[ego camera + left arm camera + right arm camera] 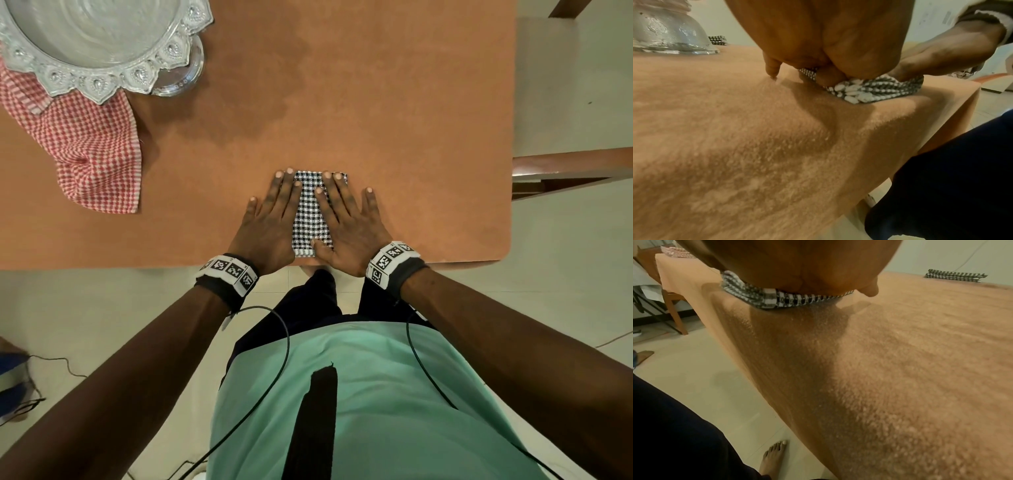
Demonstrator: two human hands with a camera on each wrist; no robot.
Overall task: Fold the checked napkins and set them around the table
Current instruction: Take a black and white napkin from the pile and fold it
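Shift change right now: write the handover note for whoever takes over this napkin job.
Left hand and right hand: both flat, fingers straight, pressing the folded black-and-white checked napkin at the near table edge.
Another folded black-and-white napkin already sits at the far side.
Red checked napkin lies unfolded, partly under the silver dish.
Left: fold and place the red one.

Black-white checked napkin (310,219) folded into narrow rectangle, flat at table's near edge; red-white checked napkin (92,150) rumpled, unfolded, far left.
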